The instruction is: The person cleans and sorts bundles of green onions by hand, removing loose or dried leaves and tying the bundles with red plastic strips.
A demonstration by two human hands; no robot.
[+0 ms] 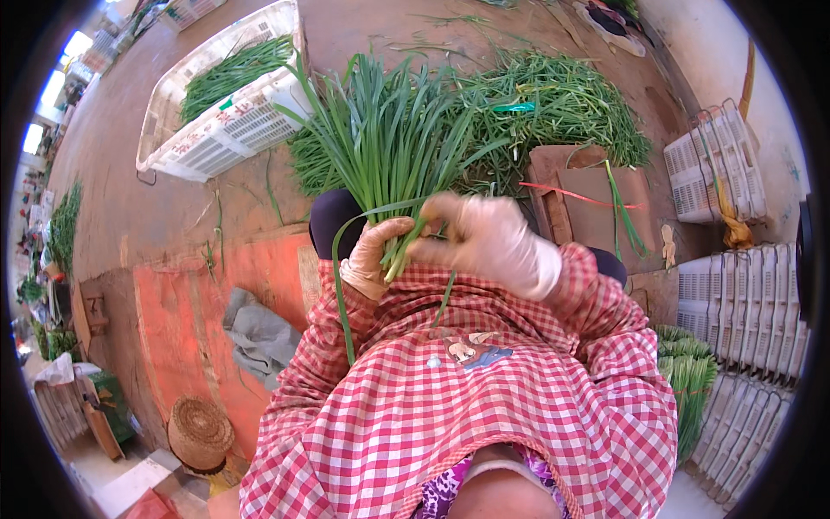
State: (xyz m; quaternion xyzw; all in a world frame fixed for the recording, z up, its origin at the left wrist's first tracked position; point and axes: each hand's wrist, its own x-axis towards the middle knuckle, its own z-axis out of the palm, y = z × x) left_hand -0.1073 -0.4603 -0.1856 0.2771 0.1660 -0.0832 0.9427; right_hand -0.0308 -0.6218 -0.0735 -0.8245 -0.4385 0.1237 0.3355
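Note:
A fanned bunch of long green leaves, like garlic chives, stands upright over my lap with its pale stem ends down. My left hand, in a thin whitish glove, is closed around the stems. Just right of it, my gloved right hand is blurred, its fingers bent at a few stems by the bunch; whether they grip one cannot be told. One long leaf loops over my left hand and hangs down by the sleeve. Behind the bunch lies a large loose heap of the same greens.
A white plastic crate holding greens stands at upper left. A board with a red strip and loose leaves lies at right, near stacked white crates and tied bundles. A grey cloth and woven stool are at left.

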